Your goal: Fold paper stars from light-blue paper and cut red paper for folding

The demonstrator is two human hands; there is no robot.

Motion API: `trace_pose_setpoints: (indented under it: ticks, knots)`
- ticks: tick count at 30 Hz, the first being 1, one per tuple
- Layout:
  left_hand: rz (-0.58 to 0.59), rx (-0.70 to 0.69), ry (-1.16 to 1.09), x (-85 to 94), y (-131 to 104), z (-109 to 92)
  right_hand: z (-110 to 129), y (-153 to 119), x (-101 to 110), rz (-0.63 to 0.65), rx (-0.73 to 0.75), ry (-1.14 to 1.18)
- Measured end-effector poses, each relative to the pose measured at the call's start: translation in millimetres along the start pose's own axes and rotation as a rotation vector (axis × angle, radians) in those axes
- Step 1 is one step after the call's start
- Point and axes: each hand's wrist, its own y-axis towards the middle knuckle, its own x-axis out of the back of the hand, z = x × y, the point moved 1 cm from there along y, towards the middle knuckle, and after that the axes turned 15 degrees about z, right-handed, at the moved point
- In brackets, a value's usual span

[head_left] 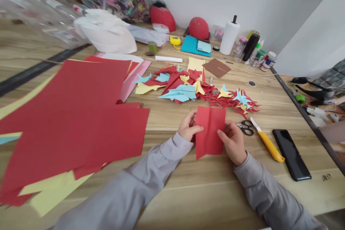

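Observation:
A red sheet of paper [212,136] with a crease running down it is held up over the table, its lower edge uneven. My left hand [188,126] pinches its left side, thumb on the front face. On the opposite edge, my right hand [233,142] grips the sheet with the thumb in front and fingers behind. Just beyond lies a heap of folded red, blue and yellow paper pieces, among them a blue paper plane [179,93] and a yellow paper star [225,92]. Black-handled scissors [245,128] rest right of my right hand.
Large red paper sheets [88,107] spread across the left. A yellow utility knife [269,145], blade out, and a black phone [291,154] lie at the right. Along the back stand a white paper roll [229,37], a yellow tape measure [175,40] and several bottles.

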Motion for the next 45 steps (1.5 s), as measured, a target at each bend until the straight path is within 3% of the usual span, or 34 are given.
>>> trace_pose_setpoints:
  ticks: [5, 16, 19, 23, 25, 27, 30, 32, 38, 45]
  knots:
    - [-0.057, 0.127, 0.004, -5.1, -4.5, -2.1, 1.0, 7.7, 9.7, 0.013, -0.033, -0.025]
    - [0.017, 0.217, 0.120, -8.2, -8.0, -2.2, -1.4, 9.6, 14.1, 0.061, -0.018, -0.110]
    - [0.002, 0.092, 0.258, -2.5, -6.0, -2.1, -3.1, 8.9, 16.2, 0.033, 0.015, -0.264]
    - [-0.139, -0.241, 0.686, 11.4, -3.3, -8.8, -2.7, 7.5, 16.7, 0.039, 0.079, -0.614]
    - [-0.056, -0.376, 0.978, 15.6, -2.5, -14.1, -1.4, 6.6, 14.7, 0.093, 0.109, -0.734]
    - [0.133, -0.449, 1.197, 17.8, -1.6, -17.7, -0.1, 5.9, 12.2, 0.148, 0.130, -0.807]
    - [0.393, -0.438, 1.358, 22.2, 0.2, -17.3, 0.6, 5.9, 9.5, 0.191, 0.155, -0.872]
    - [0.474, -0.384, 1.406, 27.8, 1.7, -14.3, -0.4, 6.5, 9.1, 0.195, 0.161, -0.899]
    - [0.455, -0.364, 1.442, 43.3, 4.4, -6.5, -4.5, 7.9, 9.8, 0.194, 0.178, -0.974]
    - [0.472, -0.359, 1.521, 40.5, 14.4, -4.4, -2.9, 18.9, 6.8, 0.215, 0.200, -1.212]
